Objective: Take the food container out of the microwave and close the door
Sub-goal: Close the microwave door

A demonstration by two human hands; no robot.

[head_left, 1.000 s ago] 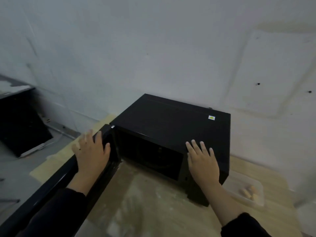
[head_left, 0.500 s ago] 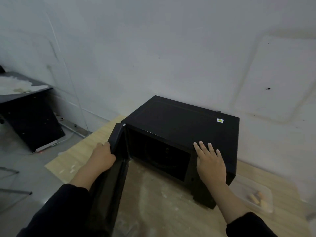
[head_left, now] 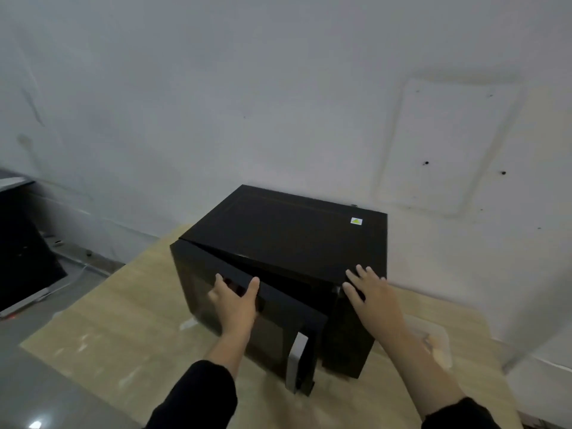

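Two hands on black microwave: left hand spread flat against half-shut door, right hand splayed on microwave's top corner. Food container sits right of microwave. Risk: hard push slides microwave, nudging container.

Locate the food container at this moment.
The food container sits on the wooden table, right of the microwave, partly hidden behind the right forearm.
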